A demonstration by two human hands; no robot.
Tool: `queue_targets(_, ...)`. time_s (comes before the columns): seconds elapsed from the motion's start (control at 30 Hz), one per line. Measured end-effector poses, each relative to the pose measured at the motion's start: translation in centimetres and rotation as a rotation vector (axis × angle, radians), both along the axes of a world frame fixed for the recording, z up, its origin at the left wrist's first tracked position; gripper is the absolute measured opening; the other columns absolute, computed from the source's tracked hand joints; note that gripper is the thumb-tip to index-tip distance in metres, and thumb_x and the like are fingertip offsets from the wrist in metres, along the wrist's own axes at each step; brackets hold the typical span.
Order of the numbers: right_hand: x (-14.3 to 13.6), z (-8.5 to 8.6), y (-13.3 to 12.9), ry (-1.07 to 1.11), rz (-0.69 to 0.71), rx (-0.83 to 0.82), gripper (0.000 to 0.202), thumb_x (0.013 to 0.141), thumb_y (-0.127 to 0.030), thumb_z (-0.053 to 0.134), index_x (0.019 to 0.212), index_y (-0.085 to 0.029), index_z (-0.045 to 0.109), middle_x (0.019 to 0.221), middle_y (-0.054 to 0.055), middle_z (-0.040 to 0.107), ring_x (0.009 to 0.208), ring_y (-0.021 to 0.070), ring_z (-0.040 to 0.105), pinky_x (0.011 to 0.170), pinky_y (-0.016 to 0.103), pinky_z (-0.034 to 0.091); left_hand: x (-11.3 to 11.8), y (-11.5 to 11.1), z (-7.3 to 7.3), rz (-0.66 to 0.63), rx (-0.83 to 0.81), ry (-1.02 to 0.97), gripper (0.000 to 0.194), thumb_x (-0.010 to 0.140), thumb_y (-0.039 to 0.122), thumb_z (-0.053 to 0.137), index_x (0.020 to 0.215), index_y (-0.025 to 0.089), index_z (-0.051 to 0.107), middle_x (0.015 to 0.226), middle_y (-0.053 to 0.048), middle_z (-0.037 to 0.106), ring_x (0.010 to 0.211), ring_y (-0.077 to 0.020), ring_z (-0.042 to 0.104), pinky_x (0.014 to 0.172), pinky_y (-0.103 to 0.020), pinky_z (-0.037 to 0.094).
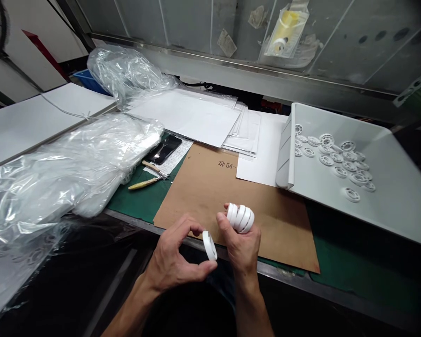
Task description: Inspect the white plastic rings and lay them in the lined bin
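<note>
Between the thumb and forefinger of my left hand [177, 255] a single white plastic ring [209, 245] is pinched by its edge, tilted on its side. My right hand [243, 245] is wrapped round a short stack of several white rings [241, 218], held just above the cardboard's front part. Part of that stack is hidden by my fingers. The two hands are apart, near the table's front edge. More white rings [349, 166], with holes or slots round them, lie loose in a grey-white tray [389, 220] at the right.
Brown cardboard [203, 182] lies on the green table mat [126, 196]. Yellow-handled pliers [145, 182] and a black phone [166, 149] are left of it. White sheets [192, 114] lie behind; clear plastic bags [77, 164] cover the left. A metal-framed panel [196, 28] stands behind.
</note>
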State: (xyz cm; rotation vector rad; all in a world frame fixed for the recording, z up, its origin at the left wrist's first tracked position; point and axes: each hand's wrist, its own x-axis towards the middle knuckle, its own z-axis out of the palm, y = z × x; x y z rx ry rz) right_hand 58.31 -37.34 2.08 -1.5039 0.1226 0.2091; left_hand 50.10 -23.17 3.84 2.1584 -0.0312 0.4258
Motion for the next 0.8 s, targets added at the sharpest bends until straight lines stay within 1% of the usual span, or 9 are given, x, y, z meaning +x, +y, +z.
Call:
queue_targets(0.07,-0.2,-0.5,-0.7,0.016,-0.008,0.081,0.042,0.075,-0.045,0.088,0.099,-0.012,0.079,0.101,0.013,0.080,0.087,0.0250,0.074,0.077,0.034,0.061,0.0,0.2,0.0,0.012,-0.013,0.026,0.036,0.073,0.034,0.085,0.098,0.020,0.063,0.091,-0.002,0.067,0.081,-0.0191,0.066,0.072,-0.029,0.054)
queue_targets(0.13,-0.5,-1.0,-1.2,0.050,0.010,0.132,0.041,0.073,-0.043,0.090,0.099,-0.013,0.081,0.107,0.013,0.081,0.090,0.0260,0.075,0.078,0.036,0.061,0.1,0.5,0.0,0.023,-0.018,0.049,0.036,0.073,0.034,0.085,0.098,0.020,0.063,0.091,-0.003,0.068,0.081,-0.0195,0.066,0.073,-0.030,0.054)
queue_targets(0.27,-1.2,-1.2,-1.9,0.145,0.115,0.223,0.041,0.072,-0.041,0.094,0.103,-0.017,0.081,0.094,0.006,0.081,0.078,0.0191,0.073,0.072,0.029,0.060,0.2,0.7,0.3,0.025,-0.011,0.054,0.035,0.073,0.034,0.085,0.097,0.020,0.063,0.090,-0.003,0.068,0.082,-0.0202,0.066,0.073,-0.030,0.053)
queue_targets(0.33,-1.5,-1.1,-2.1,0.193,0.171,0.289,0.042,0.071,-0.039,0.096,0.104,-0.018,0.081,0.090,0.003,0.080,0.075,0.0164,0.071,0.071,0.026,0.059,0.3,0.8,0.5,0.024,-0.013,0.051,0.036,0.074,0.036,0.085,0.097,0.020,0.064,0.090,-0.003,0.068,0.082,-0.0205,0.066,0.072,-0.031,0.053)
queue_targets(0.43,-2.1,-1.0,-2.3,0.255,0.255,0.377,0.039,0.072,-0.039,0.096,0.102,-0.018,0.082,0.082,0.001,0.077,0.067,0.0122,0.065,0.066,0.022,0.056,0.3,0.7,0.3,0.034,-0.032,0.020,0.037,0.074,0.036,0.085,0.100,0.020,0.064,0.092,-0.003,0.068,0.084,-0.0210,0.067,0.074,-0.031,0.054)
queue_targets(0.53,-2.4,-1.0,-2.1,0.328,0.291,0.456,0.034,0.074,-0.042,0.093,0.093,-0.016,0.082,0.084,0.004,0.076,0.068,0.0136,0.064,0.058,0.021,0.053,0.2,0.6,-0.5,0.047,-0.079,-0.040,0.040,0.075,0.038,0.085,0.105,0.021,0.064,0.097,-0.004,0.067,0.090,-0.0228,0.067,0.081,-0.034,0.055)
queue_targets(0.63,-2.4,-1.0,-1.6,0.398,0.244,0.479,0.036,0.072,-0.044,0.093,0.092,-0.016,0.082,0.087,0.005,0.076,0.072,0.0159,0.065,0.056,0.022,0.053,0.2,0.4,-1.7,0.046,-0.192,-0.048,0.045,0.078,0.041,0.085,0.112,0.023,0.062,0.103,-0.006,0.067,0.096,-0.0250,0.068,0.086,-0.037,0.056)
queue_targets(0.73,-2.3,-0.9,-1.2,0.393,0.279,0.530,0.034,0.071,-0.044,0.093,0.088,-0.017,0.081,0.077,0.002,0.072,0.066,0.0145,0.060,0.056,0.022,0.051,0.1,0.4,-2.6,0.025,-0.309,-0.013,0.049,0.081,0.042,0.085,0.120,0.024,0.060,0.108,-0.009,0.068,0.100,-0.0274,0.069,0.089,-0.040,0.059)
queue_targets(0.8,-2.2,-0.8,-1.0,0.367,0.325,0.594,0.033,0.071,-0.044,0.093,0.080,-0.017,0.077,0.071,0.000,0.067,0.062,0.0132,0.055,0.055,0.022,0.048,0.1,0.5,-2.8,-0.018,-0.329,-0.007,0.050,0.080,0.039,0.086,0.122,0.027,0.061,0.113,-0.010,0.069,0.106,-0.0298,0.070,0.093,-0.044,0.060)
